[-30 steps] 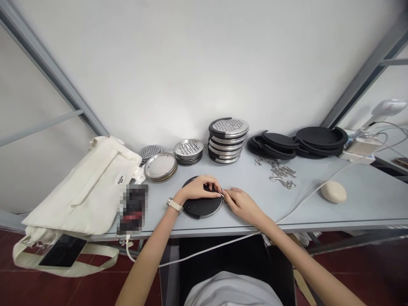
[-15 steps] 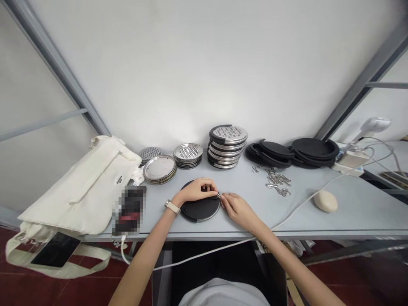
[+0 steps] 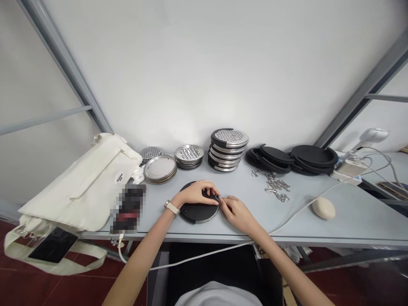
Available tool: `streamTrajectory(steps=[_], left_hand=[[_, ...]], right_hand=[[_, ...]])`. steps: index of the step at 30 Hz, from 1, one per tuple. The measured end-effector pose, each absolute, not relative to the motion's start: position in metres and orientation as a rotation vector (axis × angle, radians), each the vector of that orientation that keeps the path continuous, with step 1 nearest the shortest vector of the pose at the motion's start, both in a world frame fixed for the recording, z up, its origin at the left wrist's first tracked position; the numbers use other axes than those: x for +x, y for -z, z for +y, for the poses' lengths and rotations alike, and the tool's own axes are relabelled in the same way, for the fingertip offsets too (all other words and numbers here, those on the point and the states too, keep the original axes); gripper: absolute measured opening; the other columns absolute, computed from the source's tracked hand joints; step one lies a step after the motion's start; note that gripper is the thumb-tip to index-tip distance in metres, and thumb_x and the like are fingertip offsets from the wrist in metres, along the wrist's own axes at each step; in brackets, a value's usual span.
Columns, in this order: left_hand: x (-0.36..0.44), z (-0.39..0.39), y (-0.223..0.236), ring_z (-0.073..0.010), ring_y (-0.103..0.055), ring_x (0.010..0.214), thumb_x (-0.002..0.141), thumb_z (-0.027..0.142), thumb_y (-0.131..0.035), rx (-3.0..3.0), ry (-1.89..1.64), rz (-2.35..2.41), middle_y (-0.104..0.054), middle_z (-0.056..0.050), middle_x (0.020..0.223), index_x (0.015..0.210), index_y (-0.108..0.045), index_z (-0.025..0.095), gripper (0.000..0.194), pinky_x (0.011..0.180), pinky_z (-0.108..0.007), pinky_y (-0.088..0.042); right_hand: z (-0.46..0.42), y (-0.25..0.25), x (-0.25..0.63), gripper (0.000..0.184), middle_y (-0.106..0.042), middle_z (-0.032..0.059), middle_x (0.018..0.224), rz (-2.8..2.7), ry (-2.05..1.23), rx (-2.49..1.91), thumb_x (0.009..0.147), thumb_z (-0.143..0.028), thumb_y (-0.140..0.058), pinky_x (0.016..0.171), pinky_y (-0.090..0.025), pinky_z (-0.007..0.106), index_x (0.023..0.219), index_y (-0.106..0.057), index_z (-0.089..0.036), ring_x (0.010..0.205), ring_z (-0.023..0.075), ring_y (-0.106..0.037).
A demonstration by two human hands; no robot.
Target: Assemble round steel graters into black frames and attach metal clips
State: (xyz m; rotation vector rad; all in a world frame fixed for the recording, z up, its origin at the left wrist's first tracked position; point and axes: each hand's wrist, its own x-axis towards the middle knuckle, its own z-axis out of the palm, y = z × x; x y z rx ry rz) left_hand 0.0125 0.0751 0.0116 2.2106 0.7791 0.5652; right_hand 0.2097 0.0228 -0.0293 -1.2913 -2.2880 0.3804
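Note:
A round black disc (image 3: pixel 200 213) with a metal rim lies flat on the table in front of me. My left hand (image 3: pixel 198 193) rests across its top, fingers curled and thumb stretched toward the right edge, holding it down. At that edge sits a small metal clasp (image 3: pixel 217 197), partly hidden by fingertips. My right hand (image 3: pixel 234 212) is closed in a pinch on the clasp from the right side. Farther right lies a loose pile of similar metal clasps (image 3: pixel 276 183).
Along the wall stand a stack of round graters (image 3: pixel 230 138), grater plates (image 3: pixel 189 154), plain metal discs (image 3: pixel 159 168) and black round holders (image 3: pixel 312 158). A white bag (image 3: pixel 79 187) and a phone (image 3: pixel 127 208) lie left. A white cable (image 3: pixel 293 216) passes a cream-coloured mouse (image 3: pixel 324 208).
My left thumb has shifted slightly down, and the clasp shows more at the disc's edge. My right hand keeps pinching there. The camera view has tilted a little.

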Motion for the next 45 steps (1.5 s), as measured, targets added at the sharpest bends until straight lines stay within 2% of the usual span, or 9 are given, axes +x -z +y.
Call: streamTrajectory(steps=[7,14,25,29,33,37,41,45], left_hand=[[0.012,0.073,-0.014,-0.0119,-0.054,0.079,0.075,0.032,-0.069,2.176,-0.557,0.771,-0.059,-0.004,0.094,0.096,-0.067,0.017,0.026,0.075,-0.024,-0.043],[0.016,0.069,-0.011,-0.0111,-0.052,0.076,0.077,0.030,-0.067,2.192,-0.627,0.775,-0.058,-0.002,0.088,0.092,-0.066,0.016,0.021,0.073,-0.024,-0.044],[0.030,0.039,-0.008,-0.0138,-0.054,0.079,0.083,0.029,-0.060,2.226,-0.794,1.036,-0.056,-0.001,0.084,0.088,-0.062,0.017,0.013,0.076,-0.027,-0.045],[0.030,0.026,-0.010,-0.0161,-0.055,0.086,0.086,0.028,-0.056,2.279,-0.812,1.176,-0.057,-0.003,0.093,0.101,-0.061,0.021,0.017,0.086,-0.032,-0.044],[0.027,0.021,-0.013,-0.0190,-0.052,0.103,0.091,0.026,-0.049,2.393,-0.747,1.127,-0.054,-0.006,0.105,0.116,-0.055,0.022,0.026,0.095,-0.034,-0.042],[0.031,0.020,-0.012,-0.0193,-0.048,0.111,0.093,0.022,-0.042,2.458,-0.726,1.085,-0.053,-0.006,0.111,0.118,-0.052,0.022,0.027,0.100,-0.036,-0.040],[0.035,0.018,-0.011,-0.0190,-0.046,0.118,0.094,0.020,-0.042,2.441,-0.781,1.093,-0.053,-0.007,0.120,0.131,-0.040,0.022,0.038,0.105,-0.037,-0.037],[0.035,0.019,-0.011,-0.0186,-0.048,0.117,0.092,0.019,-0.045,2.428,-0.805,1.063,-0.055,-0.006,0.122,0.129,-0.043,0.022,0.037,0.104,-0.036,-0.037]], right_hand=[[0.021,0.029,0.209,0.042,-0.054,0.0026,0.060,-2.276,-0.354,-1.291,0.098,-0.028,-0.029,0.062,-0.034,0.028,0.062,-0.049,-0.020,0.065,0.0173,-0.052],[0.022,0.030,0.210,0.033,-0.056,0.0022,0.066,-2.245,-0.379,-1.281,0.098,-0.028,-0.030,0.064,-0.036,0.027,0.071,-0.048,-0.020,0.067,0.0170,-0.053],[0.021,0.029,0.211,0.024,-0.057,0.0020,0.069,-2.173,-0.374,-1.351,0.095,-0.024,-0.033,0.062,-0.035,0.026,0.075,-0.048,-0.020,0.067,0.0163,-0.053],[0.021,0.028,0.210,0.023,-0.057,0.0026,0.069,-2.239,-0.330,-1.333,0.094,-0.021,-0.033,0.064,-0.036,0.026,0.079,-0.050,-0.019,0.069,0.0172,-0.053],[0.022,0.028,0.210,0.022,-0.058,0.0036,0.072,-2.267,-0.309,-1.336,0.094,-0.019,-0.033,0.065,-0.037,0.027,0.083,-0.052,-0.018,0.070,0.0178,-0.054],[0.022,0.029,0.210,0.021,-0.059,0.0048,0.074,-2.286,-0.293,-1.319,0.094,-0.019,-0.033,0.066,-0.037,0.028,0.086,-0.052,-0.018,0.071,0.0187,-0.054],[0.022,0.031,0.210,0.021,-0.057,0.0047,0.073,-2.277,-0.288,-1.313,0.094,-0.020,-0.032,0.065,-0.038,0.028,0.086,-0.052,-0.018,0.070,0.0189,-0.053],[0.022,0.031,0.211,0.021,-0.057,0.0047,0.072,-2.295,-0.290,-1.301,0.095,-0.019,-0.032,0.065,-0.037,0.028,0.085,-0.051,-0.018,0.070,0.0190,-0.053]])
